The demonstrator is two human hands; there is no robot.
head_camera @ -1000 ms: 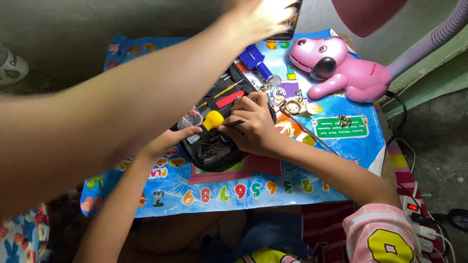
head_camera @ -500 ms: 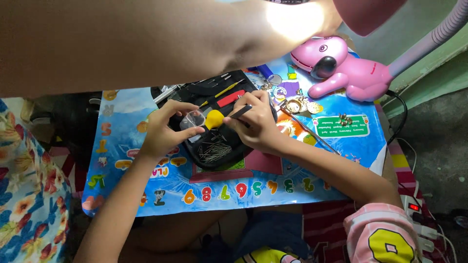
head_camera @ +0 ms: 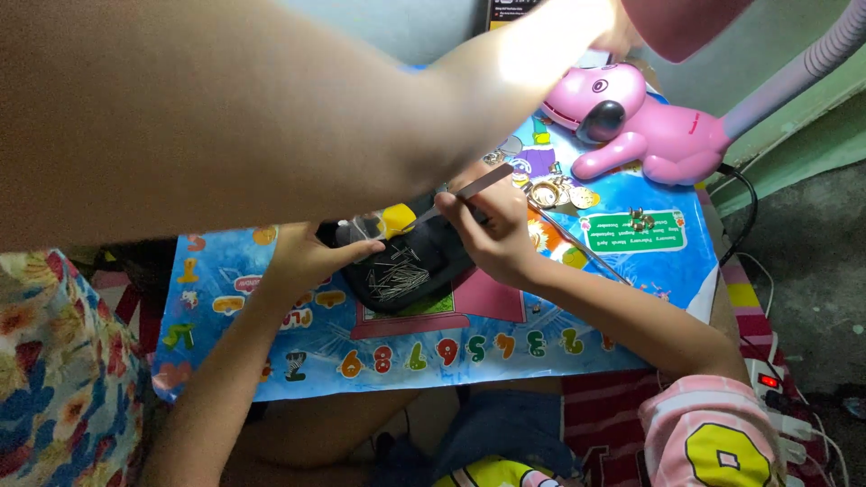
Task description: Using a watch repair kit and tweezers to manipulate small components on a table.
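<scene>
Tweezers (head_camera: 483, 183) pinched in closed right hand (head_camera: 492, 230), tip angled toward yellow-capped vial (head_camera: 388, 222). Vial gripped between fingers of left hand (head_camera: 307, 257), just left of right hand. Black pin tray (head_camera: 406, 271) directly beneath both.

- A pink dog-shaped lamp base (head_camera: 654, 126) is sitting at the far right of the blue number mat (head_camera: 505, 347).
- Gold rings (head_camera: 555, 192) are lying beside it on the mat.
- A black cable (head_camera: 744, 207) is running off the table edge.
- A power strip (head_camera: 780, 406) is lying on the floor.
</scene>
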